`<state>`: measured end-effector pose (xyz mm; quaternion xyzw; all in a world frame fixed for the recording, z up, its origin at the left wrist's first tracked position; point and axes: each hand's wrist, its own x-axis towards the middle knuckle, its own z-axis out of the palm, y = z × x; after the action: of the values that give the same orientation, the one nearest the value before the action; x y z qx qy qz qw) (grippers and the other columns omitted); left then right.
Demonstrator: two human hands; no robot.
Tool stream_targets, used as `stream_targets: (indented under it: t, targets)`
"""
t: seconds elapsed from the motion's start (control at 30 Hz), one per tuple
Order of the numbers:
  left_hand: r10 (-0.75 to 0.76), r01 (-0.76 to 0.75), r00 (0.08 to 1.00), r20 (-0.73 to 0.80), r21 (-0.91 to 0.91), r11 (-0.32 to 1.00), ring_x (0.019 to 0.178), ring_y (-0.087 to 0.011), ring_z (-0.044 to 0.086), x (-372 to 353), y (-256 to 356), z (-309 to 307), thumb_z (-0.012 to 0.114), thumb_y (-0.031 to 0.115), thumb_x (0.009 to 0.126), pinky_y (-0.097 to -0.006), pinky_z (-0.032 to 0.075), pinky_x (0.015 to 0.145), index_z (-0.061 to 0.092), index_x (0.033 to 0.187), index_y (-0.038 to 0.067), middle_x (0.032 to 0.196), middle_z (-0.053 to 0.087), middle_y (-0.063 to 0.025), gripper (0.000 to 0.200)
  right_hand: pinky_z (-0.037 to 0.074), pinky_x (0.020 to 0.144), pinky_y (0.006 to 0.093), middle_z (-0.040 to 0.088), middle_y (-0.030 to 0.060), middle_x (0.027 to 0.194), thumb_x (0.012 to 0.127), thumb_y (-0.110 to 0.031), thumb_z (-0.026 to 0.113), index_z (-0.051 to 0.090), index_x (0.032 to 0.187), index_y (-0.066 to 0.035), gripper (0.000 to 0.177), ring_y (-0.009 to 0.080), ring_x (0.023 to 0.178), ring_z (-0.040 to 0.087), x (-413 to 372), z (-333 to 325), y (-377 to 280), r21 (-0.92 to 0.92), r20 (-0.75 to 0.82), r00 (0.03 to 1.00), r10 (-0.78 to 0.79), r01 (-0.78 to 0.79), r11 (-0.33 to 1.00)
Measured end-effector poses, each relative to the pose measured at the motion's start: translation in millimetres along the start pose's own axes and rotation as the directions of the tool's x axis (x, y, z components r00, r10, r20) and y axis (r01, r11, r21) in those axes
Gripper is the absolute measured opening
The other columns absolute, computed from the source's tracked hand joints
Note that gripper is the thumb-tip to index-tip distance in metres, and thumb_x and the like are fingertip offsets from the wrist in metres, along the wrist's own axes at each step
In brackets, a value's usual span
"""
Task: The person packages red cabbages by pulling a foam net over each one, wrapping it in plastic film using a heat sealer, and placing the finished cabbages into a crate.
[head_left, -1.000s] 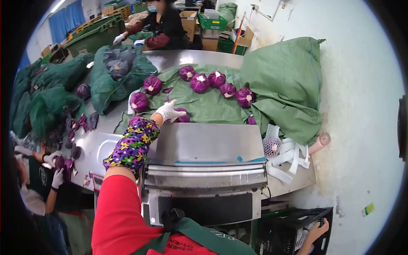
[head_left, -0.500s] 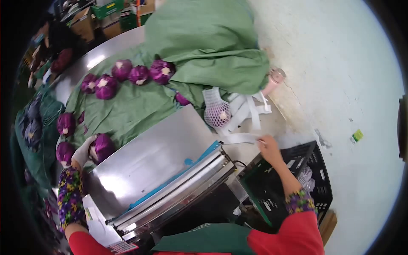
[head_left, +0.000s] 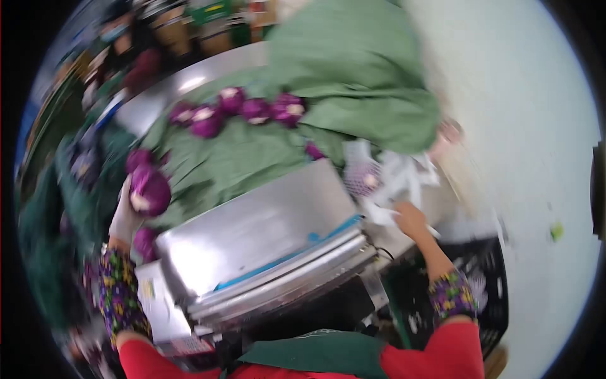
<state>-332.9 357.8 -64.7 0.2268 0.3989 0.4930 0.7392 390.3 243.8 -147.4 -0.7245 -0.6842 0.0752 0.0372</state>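
At the left, my left hand wears a pale glove and is closed on a purple cabbage, held a little above the green cloth. Another purple cabbage lies just behind it, and one more is below, partly hidden by my wrist. My bare right hand pinches a white foam net sleeve right of the metal plate. Beside that sleeve rests a cabbage in a white net, with further white sleeves spread around it. Motion blurs the picture.
A steel wrapping machine with a flat plate stands in front of me. Several purple cabbages lie along the cloth's far side. A black crate is at lower right. A person is at the far left, near dark green net sacks.
My left hand has lifted the cabbage up and away from its place beside the plate. My right hand stays by the sleeves, with the white strip pulled in shorter. The whole view has shifted.
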Motion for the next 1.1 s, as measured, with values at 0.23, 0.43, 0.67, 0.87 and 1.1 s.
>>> stream_targets:
  t: [0.23,0.43,0.67,0.87,1.1]
  targets:
    - [0.078,-0.111,0.908,-0.412,-0.056,0.992,0.121,-0.0325,0.046,-202.2,-18.9,-51.2,0.058,0.068,0.074,-0.0589,0.037,0.096,0.045,0.131,0.014,0.132,0.049,-0.0119,0.08,0.038,0.092,0.0388,0.056,0.0207,0.105,0.085,-0.015,0.046,0.052,0.111,0.002,0.032,0.0323,0.1,0.053,-26.7,-81.6,50.7,0.325,-0.085,0.992,0.091,-0.058,0.944]
    - [-0.174,0.014,0.599,-0.782,-0.207,0.978,0.126,-0.0404,0.038,-290.1,-94.6,-88.1,0.056,0.074,0.07,-0.0624,0.033,0.098,0.031,0.14,0.012,0.142,0.036,-0.0168,0.098,0.042,0.077,0.0284,0.055,0.0079,0.089,0.088,-0.015,0.049,0.051,0.107,0.0,0.025,0.0141,0.085,0.051,-48.3,-134.4,-79.5,0.602,-0.056,0.998,-0.023,0.052,0.797]
    - [0.782,-0.039,-0.063,-0.62,0.785,0.619,0.104,-0.0287,0.057,-265.8,-113.9,-134.0,0.054,0.053,0.085,-0.0373,0.046,0.086,0.053,0.117,-0.002,0.115,0.057,-0.0222,0.063,0.039,0.051,0.0302,0.053,0.0083,0.06,0.085,-0.018,0.059,0.054,0.096,-0.003,0.02,0.0133,0.053,0.049,-87.1,-134.8,-256.6,0.638,0.064,0.8,-0.596,0.427,0.641]
    - [0.689,-0.519,0.606,-0.398,0.458,0.722,0.083,-0.0104,0.055,-283.9,-171.6,154.3,0.059,0.009,0.086,-0.025,0.046,0.069,0.049,0.122,0.004,0.094,0.057,-0.0013,0.037,0.041,0.052,0.0312,0.059,0.0116,0.063,0.085,-0.022,0.058,0.053,0.097,-0.002,0.023,0.0162,0.055,0.054,-124.2,-117.1,-309.1,0.607,0.04,0.575,-0.817,0.636,0.477]
    - [0.62,-0.643,0.631,-0.466,0.134,0.754,0.079,-0.0102,0.06,-289.9,-242.3,222.2,0.063,0.016,0.088,-0.0249,0.049,0.071,0.054,0.101,0.001,0.089,0.06,-0.0044,0.021,0.046,0.077,0.024,0.064,0.0069,0.094,0.096,-0.03,0.049,0.059,0.109,0.003,0.036,0.0144,0.085,0.06,-127.9,-81.9,-316.1,0.927,0.352,0.33,-0.876,-0.25,0.279]
